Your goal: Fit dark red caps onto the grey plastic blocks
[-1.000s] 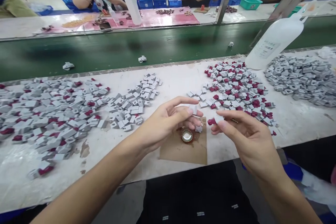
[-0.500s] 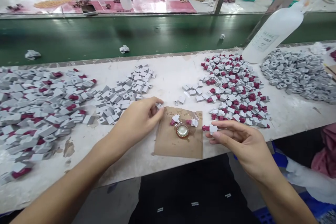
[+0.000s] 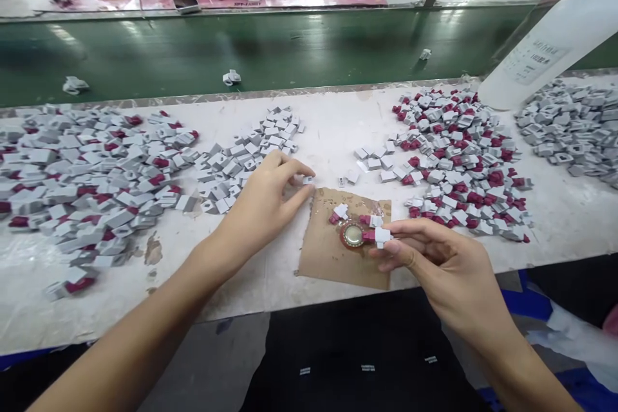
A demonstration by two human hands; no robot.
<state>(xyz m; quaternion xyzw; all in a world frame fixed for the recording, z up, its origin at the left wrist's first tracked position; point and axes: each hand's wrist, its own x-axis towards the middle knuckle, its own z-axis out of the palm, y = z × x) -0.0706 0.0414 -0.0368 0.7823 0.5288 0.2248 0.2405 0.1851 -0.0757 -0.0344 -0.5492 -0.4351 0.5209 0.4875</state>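
A small grey piece [image 3: 308,180] is pinched between the thumb and forefinger of my left hand [image 3: 273,196], just off the upper left corner of a brown cardboard square [image 3: 321,251]. My right hand [image 3: 434,257] grips a grey and maroon piece [image 3: 382,237] by its grey part. The maroon end points left, at the edge of a round cap with liquid [image 3: 354,235] on the cardboard; whether they touch is unclear. Two more grey and maroon pieces lie on the cardboard, one above the cap [image 3: 340,211] and one behind the held piece [image 3: 374,221].
Mixed grey and maroon pieces are heaped at the left [image 3: 96,174] and right [image 3: 463,161]. Grey pieces [image 3: 574,129] lie at the far right beside a large white bottle [image 3: 535,58]. A green belt [image 3: 313,45] crosses behind, with a few loose pieces on it.
My right hand has brought its piece left to the cap's edge. The left hand still pinches its grey piece. The whole view has shifted, with the table's things now further right and slightly higher.
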